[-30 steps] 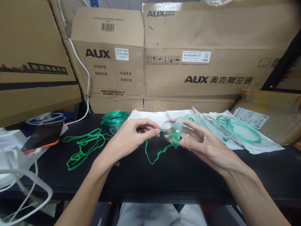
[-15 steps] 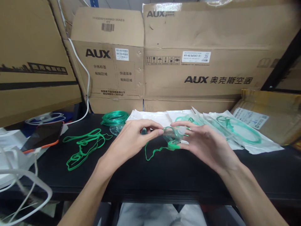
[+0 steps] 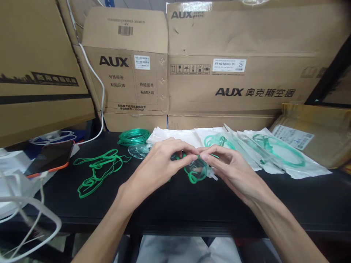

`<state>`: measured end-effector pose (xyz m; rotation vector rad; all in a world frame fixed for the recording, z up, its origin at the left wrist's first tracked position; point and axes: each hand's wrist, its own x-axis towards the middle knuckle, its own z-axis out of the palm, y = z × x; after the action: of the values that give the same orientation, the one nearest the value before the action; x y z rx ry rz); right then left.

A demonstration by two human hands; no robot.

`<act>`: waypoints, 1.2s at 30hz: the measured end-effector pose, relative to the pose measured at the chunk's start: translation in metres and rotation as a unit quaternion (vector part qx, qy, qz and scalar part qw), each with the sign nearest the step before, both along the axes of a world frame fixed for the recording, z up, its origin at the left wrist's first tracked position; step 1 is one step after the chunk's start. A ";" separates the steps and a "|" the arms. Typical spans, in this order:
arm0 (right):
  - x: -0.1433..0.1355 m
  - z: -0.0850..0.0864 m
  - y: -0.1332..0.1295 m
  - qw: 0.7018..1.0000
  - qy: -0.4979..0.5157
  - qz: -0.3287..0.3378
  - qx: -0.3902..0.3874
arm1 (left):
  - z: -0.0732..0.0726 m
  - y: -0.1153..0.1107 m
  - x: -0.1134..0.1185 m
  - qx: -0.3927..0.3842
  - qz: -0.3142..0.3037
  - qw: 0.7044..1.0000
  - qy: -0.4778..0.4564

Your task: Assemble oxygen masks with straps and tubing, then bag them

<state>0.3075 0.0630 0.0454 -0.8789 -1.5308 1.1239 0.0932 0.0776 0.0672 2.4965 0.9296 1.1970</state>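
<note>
A clear mask (image 3: 199, 171) with a green strap (image 3: 192, 178) and a white connector (image 3: 212, 174) hangs just under my fingertips, above the black table. My left hand (image 3: 170, 157) pinches the mask's upper edge between thumb and fingers. From the other side, my right hand (image 3: 229, 162) closes on the same edge, its fingertips meeting those of my left hand. Left of my hands lie a coil of green tubing (image 3: 134, 137), clear plastic pieces (image 3: 139, 150) and a tangle of green straps (image 3: 95, 175).
White packets with green tubing (image 3: 285, 151) lie along the back right. Cardboard boxes (image 3: 227, 84) stand behind the black table (image 3: 164, 210). At the left are a phone (image 3: 52, 157) with an orange edge, white devices and cables (image 3: 49, 215).
My right hand has gone from spread fingers to a pinch beside my left hand. The mask has turned and hangs lower, and its green strap is now bunched against it.
</note>
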 end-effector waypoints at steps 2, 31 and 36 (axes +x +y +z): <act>-0.003 0.000 0.000 1.000 0.010 -0.001 0.023 | 0.000 -0.002 0.003 -0.019 -0.002 1.000 -0.007; 0.005 0.010 -0.008 0.944 -0.040 -0.209 0.250 | -0.007 -0.002 0.012 0.023 0.100 0.994 0.021; -0.017 0.009 -0.023 0.945 -0.050 -0.154 0.283 | -0.010 0.000 0.018 0.005 0.110 0.994 0.001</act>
<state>0.2903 0.0397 0.0540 -0.7435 -1.6100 0.3795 0.1113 0.0772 0.0571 2.4527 1.2280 1.2654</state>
